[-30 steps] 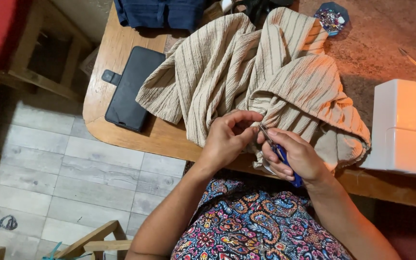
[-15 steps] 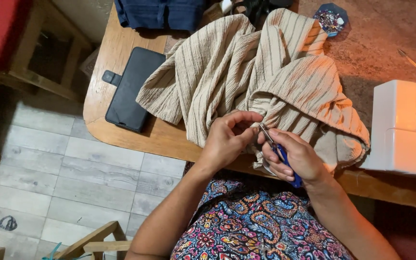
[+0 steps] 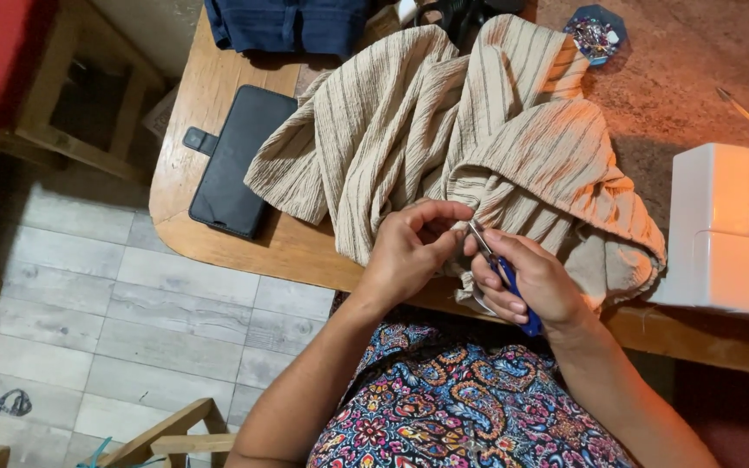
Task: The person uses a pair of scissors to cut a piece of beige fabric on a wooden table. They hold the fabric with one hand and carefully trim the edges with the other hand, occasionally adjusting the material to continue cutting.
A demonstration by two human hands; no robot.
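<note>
A beige striped cloth (image 3: 478, 130) lies bunched on the wooden table (image 3: 210, 243), hanging over its near edge. My left hand (image 3: 409, 247) pinches a fold of the cloth at the edge. My right hand (image 3: 535, 282) is closed on small blue-handled snips (image 3: 509, 282), their metal tips touching the cloth right beside my left thumb and fingers. The two hands nearly touch. My lap, in a paisley dress, is below them.
A black phone in a wallet case (image 3: 240, 160) lies on the table's left part. A white sewing machine (image 3: 730, 230) stands at the right. Dark blue folded fabric (image 3: 288, 22) and a small dish of pins (image 3: 595, 35) sit at the back. A wooden chair (image 3: 166, 438) is lower left.
My hands have stayed at the same spot on the cloth's edge; the snips shifted slightly in my right hand.
</note>
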